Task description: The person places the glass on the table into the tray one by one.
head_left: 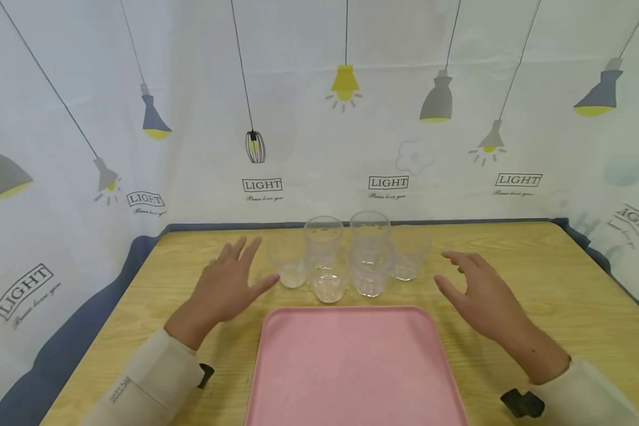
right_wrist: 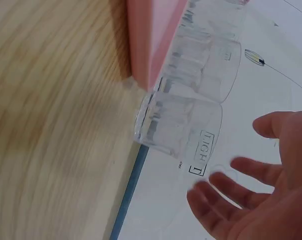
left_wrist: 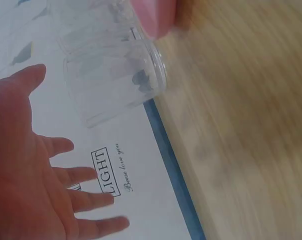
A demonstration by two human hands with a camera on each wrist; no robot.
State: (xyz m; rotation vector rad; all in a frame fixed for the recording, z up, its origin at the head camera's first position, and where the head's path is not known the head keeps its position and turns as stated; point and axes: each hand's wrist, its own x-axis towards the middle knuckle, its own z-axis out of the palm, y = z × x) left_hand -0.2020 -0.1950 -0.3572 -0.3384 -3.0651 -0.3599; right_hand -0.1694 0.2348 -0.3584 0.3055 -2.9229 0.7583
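Several clear drinking glasses stand in a tight cluster behind the pink tray (head_left: 351, 367). My left hand (head_left: 226, 287) is spread beside the leftmost glass (head_left: 291, 273), its thumb pointing toward it; whether they touch I cannot tell in the head view. The left wrist view has a gap between that hand (left_wrist: 46, 175) and the nearest glass (left_wrist: 111, 82). On the other side, my right hand (head_left: 481, 296) hovers with loosely bent fingers, apart from the rightmost glass (head_left: 406, 269). Nothing is held by the right hand (right_wrist: 271, 185), which faces a glass (right_wrist: 178, 127) with a faceted base.
The light wood table (head_left: 149, 307) reaches back to a white curtain (head_left: 309, 148) printed with lamps and the word LIGHT. A dark blue hem (head_left: 234, 226) runs along the table's far edge. Taller-looking glasses (head_left: 370, 226) stand at the back of the cluster.
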